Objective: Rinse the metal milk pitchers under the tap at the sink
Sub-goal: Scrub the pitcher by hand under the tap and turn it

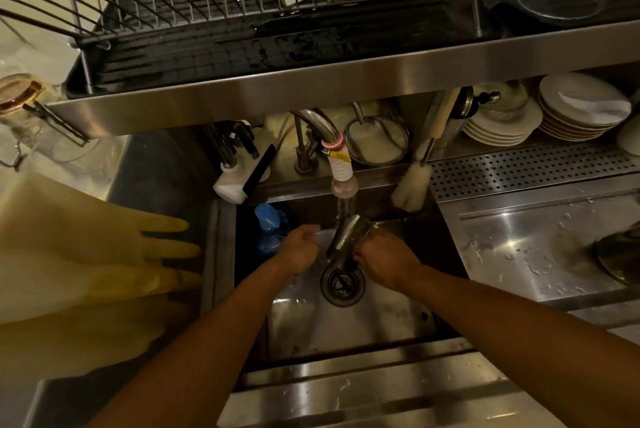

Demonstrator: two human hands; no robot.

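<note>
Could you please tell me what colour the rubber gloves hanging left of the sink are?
The rubber gloves are pale yellow, seen in the head view.

1. Dim, warm yellowish light overall; sink basin (349,323) is darkest along its walls.
2. Glare streaks on the steel shelf edge (311,81) and hot reflection on the drainboard (519,247) at 3 o'clock.
3. Wide-angle bend at edges: dish rack (207,12) at 12 o'clock curves and fans out.
4. Rubber glove (86,247) at 9 o'clock is soft, out of focus.
5. Pitcher (348,233) under the tap is motion-blurred; both hands slightly smeared.
</note>
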